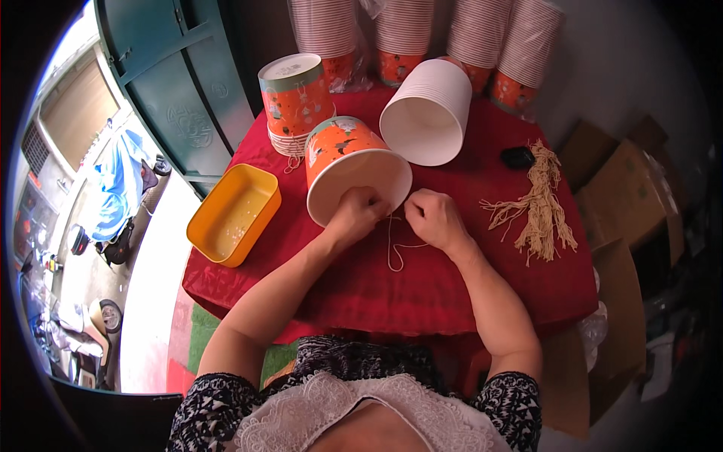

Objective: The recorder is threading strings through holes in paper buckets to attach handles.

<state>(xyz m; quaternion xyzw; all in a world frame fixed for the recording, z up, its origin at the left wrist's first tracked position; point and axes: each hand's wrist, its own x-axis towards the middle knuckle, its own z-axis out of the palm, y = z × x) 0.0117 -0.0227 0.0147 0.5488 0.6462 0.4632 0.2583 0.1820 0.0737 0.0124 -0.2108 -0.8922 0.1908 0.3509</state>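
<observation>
An orange patterned paper bucket (343, 139) lies tipped on the red-covered table, its white mouth facing me. My left hand (363, 213) reaches into that mouth at the lower right of the rim. Its fingers are curled closed, and what they grip is hidden. Just outside the rim, my right hand (435, 217) is closed, fingertips pinching around a thin beige cord. Some of the cord (390, 248) hangs in a loose loop on the cloth between my hands. Behind, an upside-down stack of similar buckets (290, 102) has cords at its lower rims.
White nested buckets (429, 113) lie sideways at the back. Plastic-wrapped bucket stacks (471, 45) line the wall. A yellow tray (260, 218) with small white bits stands left. A bundle of cords (544, 207) and a black object (517, 157) lie right; cardboard boxes (629, 200) stand beyond.
</observation>
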